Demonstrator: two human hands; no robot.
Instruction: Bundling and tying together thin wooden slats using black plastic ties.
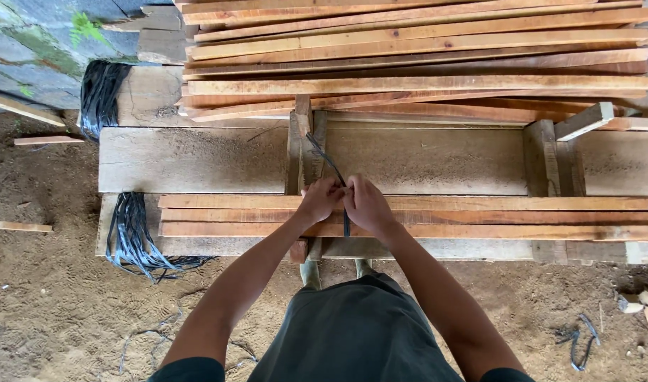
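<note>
My left hand (pixel 319 199) and my right hand (pixel 367 204) meet over a small bundle of thin reddish wooden slats (pixel 479 216) lying along the front of a rough wooden workbench (pixel 196 159). Both hands pinch a dark plastic strap (pixel 329 161) that wraps around the bundle; one end sticks up and away from my fingers, another piece hangs down in front of the slats. My fingers are closed on the strap, knuckles touching.
A large pile of long slats (pixel 416 53) lies at the back of the bench. Bunches of black straps (pixel 101 92) hang at the left end, and more black straps (pixel 136 240) drape lower down. Wooden uprights (pixel 546 159) stand on the bench. Dirt ground surrounds it.
</note>
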